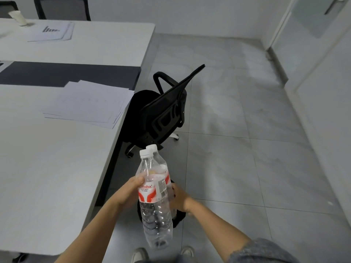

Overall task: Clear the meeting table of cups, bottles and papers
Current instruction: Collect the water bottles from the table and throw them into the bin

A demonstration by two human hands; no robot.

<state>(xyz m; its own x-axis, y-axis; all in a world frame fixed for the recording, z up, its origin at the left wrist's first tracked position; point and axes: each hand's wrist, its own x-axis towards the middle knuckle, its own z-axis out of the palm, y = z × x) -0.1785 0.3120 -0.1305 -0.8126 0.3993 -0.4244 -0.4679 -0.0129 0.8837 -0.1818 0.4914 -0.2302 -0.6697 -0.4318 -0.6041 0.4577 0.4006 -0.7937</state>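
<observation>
I see my left hand (131, 190) gripping the near bottle (152, 209). My right hand (180, 199) grips the far bottle (163, 167) just behind it.

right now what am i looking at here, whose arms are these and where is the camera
There is no robot here. A person wears one camera on the head, looking forward and down, so the arms are their own. The left hand and right hand together hold two capped clear bottles beside the white table, above the floor. On the table lie a stack of papers near its edge, more sheets farther back, and a white paper cup beside those. A black chair stands at the table's edge.
</observation>
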